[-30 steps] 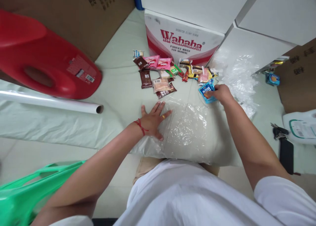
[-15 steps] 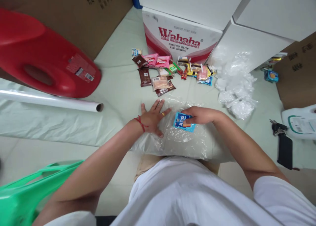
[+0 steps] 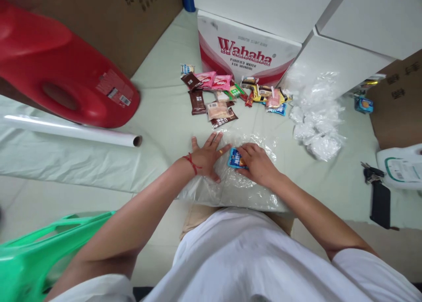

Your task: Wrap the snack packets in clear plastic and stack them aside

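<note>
A sheet of clear plastic wrap (image 3: 244,192) lies crinkled on the table in front of me. My left hand (image 3: 207,159) rests flat on its left side, fingers spread, with nothing held. On the wrap, just right of that hand, is a small blue snack packet (image 3: 234,158) with printed lettering. Palm down, my right hand (image 3: 259,163) has its fingers and thumb on the packet's right end and covers that part. Beyond the wrap lies a loose group of wrapped snacks, among them brown packets (image 3: 198,102), pink packets (image 3: 221,82) and a yellow packet (image 3: 263,92).
A red jug (image 3: 99,91) and a cardboard roll of film (image 3: 75,132) lie at left. White cartons, one a Wahaha box (image 3: 247,51), stand behind. Crumpled clear plastic (image 3: 318,117), keys (image 3: 374,172), a black phone-like object (image 3: 380,204) and a white bottle (image 3: 400,165) are at right.
My right hand has turned from a side pinch to palm down over the blue packet, which now sits slightly further left, closer to my left hand. My left hand stays spread on the wrap.
</note>
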Demonstrator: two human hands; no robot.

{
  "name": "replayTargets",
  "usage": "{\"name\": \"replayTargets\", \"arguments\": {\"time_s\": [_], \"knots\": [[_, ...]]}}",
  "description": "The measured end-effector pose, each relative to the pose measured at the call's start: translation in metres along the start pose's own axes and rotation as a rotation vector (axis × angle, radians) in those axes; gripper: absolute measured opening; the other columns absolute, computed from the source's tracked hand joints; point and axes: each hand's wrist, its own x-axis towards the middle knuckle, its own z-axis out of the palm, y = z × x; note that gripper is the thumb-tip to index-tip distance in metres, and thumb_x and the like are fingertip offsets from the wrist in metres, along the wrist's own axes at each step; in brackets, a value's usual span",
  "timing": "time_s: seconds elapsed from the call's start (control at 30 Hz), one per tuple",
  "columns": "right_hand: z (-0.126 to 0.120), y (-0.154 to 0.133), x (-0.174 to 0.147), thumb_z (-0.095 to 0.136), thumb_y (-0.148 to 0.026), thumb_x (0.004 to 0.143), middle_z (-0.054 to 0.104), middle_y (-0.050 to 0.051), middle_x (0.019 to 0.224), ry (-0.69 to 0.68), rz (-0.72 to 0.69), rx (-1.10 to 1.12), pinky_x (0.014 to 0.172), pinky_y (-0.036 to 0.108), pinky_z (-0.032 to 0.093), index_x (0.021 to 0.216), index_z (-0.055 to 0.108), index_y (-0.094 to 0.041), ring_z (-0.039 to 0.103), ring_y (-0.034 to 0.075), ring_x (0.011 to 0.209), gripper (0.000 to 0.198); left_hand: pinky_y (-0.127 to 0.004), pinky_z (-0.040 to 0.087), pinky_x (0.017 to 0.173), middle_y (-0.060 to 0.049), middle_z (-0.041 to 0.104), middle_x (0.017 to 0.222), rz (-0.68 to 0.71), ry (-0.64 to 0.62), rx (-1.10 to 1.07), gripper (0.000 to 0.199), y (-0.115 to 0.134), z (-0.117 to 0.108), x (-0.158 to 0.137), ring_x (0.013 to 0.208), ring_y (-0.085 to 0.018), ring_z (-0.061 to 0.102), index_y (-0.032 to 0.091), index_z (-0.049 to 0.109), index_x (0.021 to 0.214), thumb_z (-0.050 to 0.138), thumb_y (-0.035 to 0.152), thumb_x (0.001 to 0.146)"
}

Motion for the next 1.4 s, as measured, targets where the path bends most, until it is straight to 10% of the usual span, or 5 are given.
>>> {"name": "replayTargets", "arguments": {"time_s": [0.43,1.0,1.4], "knots": [[0.027,0.019,-0.012,0.074,-0.038,0.094,0.057,0.019,0.152,0.131,-0.054,0.087,0.120,0.058,0.034,0.150,0.054,-0.015,0.047,0.037,0.142,0.064,-0.093,0.005,0.110,-0.011,-0.030,0.174,-0.013,0.005,-0.008,0.145,0.001,0.000,0.000,0.161,-0.049,-0.023,0.043,-0.002,0.168,0.093,0.064,0.060],[-0.014,0.004,0.004,0.073,-0.045,0.094,0.060,0.018,0.146,-0.093,-0.017,-0.020,0.106,0.048,0.044,0.156,0.049,-0.016,0.051,0.037,0.130,0.073,-0.094,0.004,0.109,-0.011,-0.029,0.174,-0.004,0.010,-0.021,0.143,0.001,0.000,-0.001,0.160,-0.053,-0.022,0.042,-0.001,0.169,0.091,0.066,0.062],[-0.006,0.011,0.013,0.085,-0.044,0.083,0.066,0.015,0.117,-0.068,0.243,0.000,0.091,0.047,0.046,0.125,0.071,-0.022,0.051,0.037,0.112,0.050,-0.095,0.004,0.108,-0.011,-0.031,0.174,0.006,0.025,-0.012,0.145,-0.001,0.004,0.001,0.160,-0.054,-0.021,0.042,-0.001,0.169,0.089,0.073,0.060]]}}
